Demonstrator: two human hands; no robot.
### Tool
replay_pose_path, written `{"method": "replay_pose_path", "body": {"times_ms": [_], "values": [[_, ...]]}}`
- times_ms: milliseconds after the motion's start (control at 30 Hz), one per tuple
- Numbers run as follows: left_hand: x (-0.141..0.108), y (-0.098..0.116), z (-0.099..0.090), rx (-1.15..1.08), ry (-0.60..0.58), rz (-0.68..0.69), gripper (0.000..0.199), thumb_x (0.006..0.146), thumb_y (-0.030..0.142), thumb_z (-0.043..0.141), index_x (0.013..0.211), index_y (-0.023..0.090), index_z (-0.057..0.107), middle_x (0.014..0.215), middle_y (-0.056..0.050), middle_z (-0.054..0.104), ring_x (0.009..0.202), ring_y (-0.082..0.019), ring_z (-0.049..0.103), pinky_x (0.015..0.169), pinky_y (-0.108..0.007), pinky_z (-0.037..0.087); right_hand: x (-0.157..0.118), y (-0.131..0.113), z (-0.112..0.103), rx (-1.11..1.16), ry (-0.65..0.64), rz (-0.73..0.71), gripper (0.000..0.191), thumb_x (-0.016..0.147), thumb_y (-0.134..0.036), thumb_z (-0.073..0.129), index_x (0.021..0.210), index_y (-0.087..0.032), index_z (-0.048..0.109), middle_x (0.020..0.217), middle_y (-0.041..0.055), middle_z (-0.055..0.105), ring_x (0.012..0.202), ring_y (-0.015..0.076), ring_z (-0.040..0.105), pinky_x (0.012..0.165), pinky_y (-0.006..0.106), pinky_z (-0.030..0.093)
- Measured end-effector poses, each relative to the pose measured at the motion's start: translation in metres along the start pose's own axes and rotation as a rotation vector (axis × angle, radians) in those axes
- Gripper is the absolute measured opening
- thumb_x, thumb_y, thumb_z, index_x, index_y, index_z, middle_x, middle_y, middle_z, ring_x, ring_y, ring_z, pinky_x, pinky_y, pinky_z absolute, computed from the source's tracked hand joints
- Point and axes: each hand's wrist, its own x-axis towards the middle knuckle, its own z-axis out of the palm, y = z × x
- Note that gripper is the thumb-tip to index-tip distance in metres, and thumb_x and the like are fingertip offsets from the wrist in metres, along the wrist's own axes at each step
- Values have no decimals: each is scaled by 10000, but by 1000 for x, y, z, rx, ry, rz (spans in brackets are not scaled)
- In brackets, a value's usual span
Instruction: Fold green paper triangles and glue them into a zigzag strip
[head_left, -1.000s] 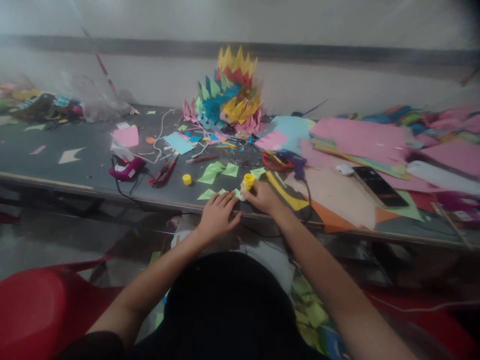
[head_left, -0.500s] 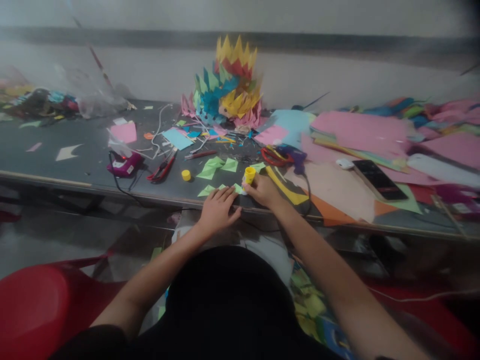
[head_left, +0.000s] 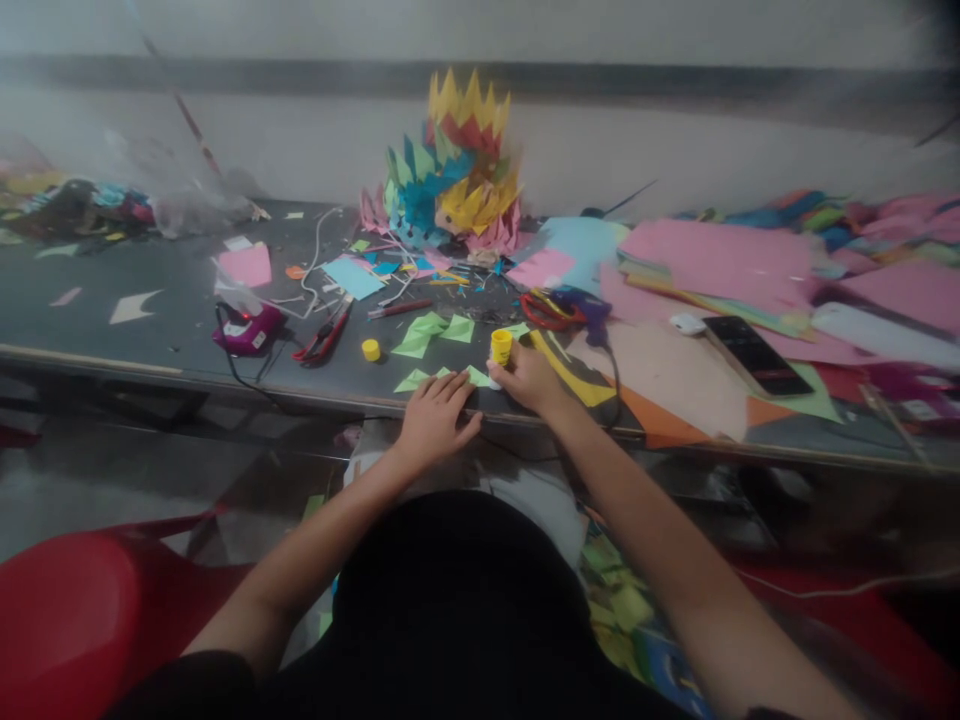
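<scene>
In the head view, we saw the left hand (head_left: 437, 412) flat, thumb spread, on a row of green papers (head_left: 412, 381) along the near edge of the table (head_left: 150, 335), while the right hand (head_left: 529, 379) pinched an upright yellow tube (head_left: 501, 347) at the row's right end.

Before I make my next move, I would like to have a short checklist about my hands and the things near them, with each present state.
1. Glue stick gripped in right hand: ok.
2. Left hand resting on the near row of light-green paper pieces: ok.
3. Yellow cap in sight on the table: ok.
4. Smartphone apart from both hands: ok.
5. Amount left in the glue stick: cannot tell.
</scene>
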Motion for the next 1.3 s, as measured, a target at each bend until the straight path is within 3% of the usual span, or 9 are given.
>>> {"method": "replay_pose_path", "body": {"times_ms": [233, 400, 567, 667, 767, 867, 967, 1100, 1300], "values": [[1, 0, -1, 20, 0, 14, 386, 851, 384, 460, 1170, 177, 531, 1275, -76, 545, 1173, -226, 480, 1008, -408, 341, -1, 2, 2, -35, 130, 110, 293, 754, -436, 449, 805, -178, 578, 548, 36, 563, 534, 206, 526, 502, 279, 317], [-2, -1, -3, 23, 1, 35, 349, 877, 368, 446, 1159, 186, 538, 1244, -71, 569, 1143, -220, 500, 977, -397, 360, -2, 10, 1, 168, 334, 259, 268, 796, -411, 403, 704, -197, 535, 530, 17, 511, 522, 184, 493, 519, 292, 372], [-9, -2, -14, 12, 8, 83, 239, 910, 253, 407, 1039, 209, 602, 1061, -38, 661, 976, -175, 575, 913, -358, 385, -2, 13, 3, 342, 400, 273, 255, 797, -417, 415, 695, -203, 509, 574, 9, 525, 549, 170, 506, 535, 287, 406], [0, -6, -30, -15, 10, 91, 250, 914, 219, 392, 1009, 213, 623, 950, -34, 683, 879, -161, 594, 848, -338, 408, -3, 13, 5, 413, 436, 262, 254, 797, -426, 419, 740, -198, 515, 611, 8, 544, 577, 167, 524, 556, 282, 423], [27, -13, -43, -38, -41, 37, 244, 905, 234, 414, 991, 208, 641, 853, -33, 684, 811, -172, 611, 775, -326, 434, -4, 12, 5, 446, 465, 216, 263, 804, -433, 400, 765, -201, 518, 655, 15, 563, 618, 167, 539, 594, 285, 437], [56, -23, -41, -100, -202, -1, 201, 861, 205, 478, 885, 192, 677, 846, -42, 684, 792, -180, 625, 719, -286, 457, -4, 9, 3, 454, 411, 142, 266, 798, -432, 406, 798, -197, 532, 662, 20, 577, 612, 165, 537, 596, 282, 430], [71, -32, -25, -182, -281, -30, 158, 822, 217, 537, 871, 180, 682, 837, -49, 683, 760, -186, 625, 676, -270, 466, -3, 5, 1, 391, 254, 72, 270, 794, -429, 423, 818, -188, 543, 675, 29, 590, 605, 165, 536, 586, 276, 413], [69, -40, -6, -341, -193, 18, 128, 787, 172, 575, 842, 138, 685, 841, -73, 646, 796, -177, 602, 742, -272, 466, 0, 1, 0, 240, 48, -18, 274, 801, -424, 419, 800, -180, 543, 708, 51, 595, 639, 176, 541, 595, 274, 392], [64, -44, -1, -437, -178, -9, 128, 770, 145, 574, 819, 142, 692, 817, -67, 616, 777, -167, 581, 751, -286, 465, 3, 1, 4, 117, 8, -31, 300, 821, -445, 394, 822, -180, 534, 722, 61, 587, 680, 196, 544, 604, 274, 371]]}}
